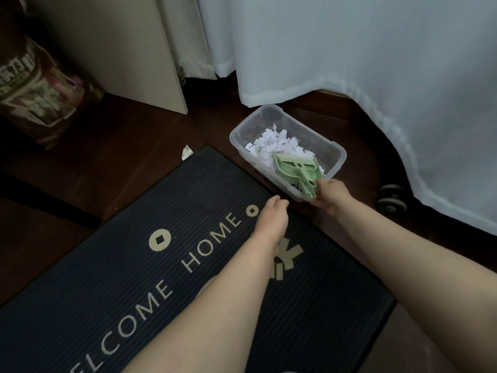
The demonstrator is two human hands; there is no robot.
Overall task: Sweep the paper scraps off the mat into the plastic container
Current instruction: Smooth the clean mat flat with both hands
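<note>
Right hand (329, 193) is gripping stiff dustpan (295, 168) by handle above light, fluttery scraps (274, 145) in container (242, 130); left hand (271, 219) is hovering loosely curled, empty.

PLACE: you're in a home | SIGNS: doormat (134, 251) reading "WELCOME HOME" on a dark wooden floor (107, 157) | long white curtain (349, 49) reaching the floor | dumbbell (391, 197) beside its hem | printed bag (35, 90) at left

Right hand (332, 193) grips green dustpan (297, 168) inside scrap-filled plastic container (333, 149); left hand (271, 220) hovers over mat (134, 265).
</note>
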